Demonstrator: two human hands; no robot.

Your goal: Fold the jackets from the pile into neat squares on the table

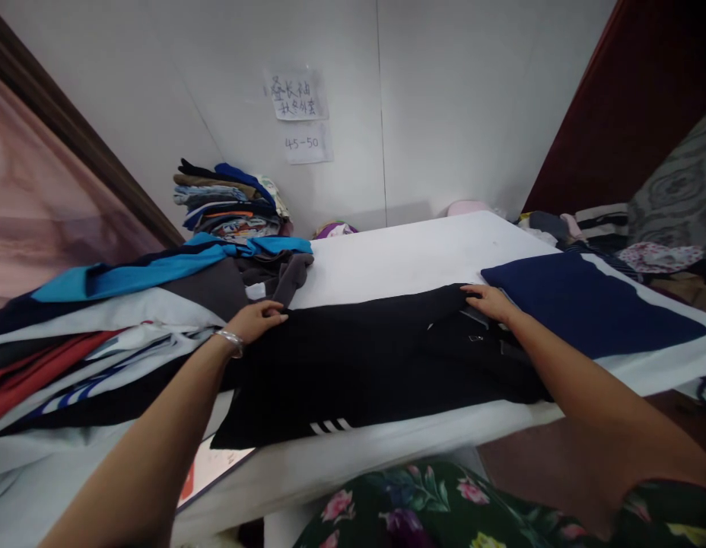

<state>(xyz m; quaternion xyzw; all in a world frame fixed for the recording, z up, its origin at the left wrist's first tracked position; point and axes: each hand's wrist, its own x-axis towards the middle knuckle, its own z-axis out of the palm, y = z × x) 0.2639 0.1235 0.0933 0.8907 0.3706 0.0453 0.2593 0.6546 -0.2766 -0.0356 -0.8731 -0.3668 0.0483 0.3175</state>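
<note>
A black top [358, 358] with three short white stripes near its hem lies flat and folded across the white table [387, 266]. Its collar end, with a small logo, is on the right. My left hand [256, 321], a bracelet on its wrist, pinches the far left corner of the top. At the far edge near the collar, my right hand [490, 301] has its fingers closed on the cloth. Right of it lies a folded navy blue garment [581, 301].
Loose clothes [113, 335] are heaped on the left, with a folded stack [233, 202] behind them. More clothes [604, 228] lie beyond the table at the right. Under the top's near left corner, a flat light object [216, 464] sticks out. Two paper signs [299, 95] hang on the wall.
</note>
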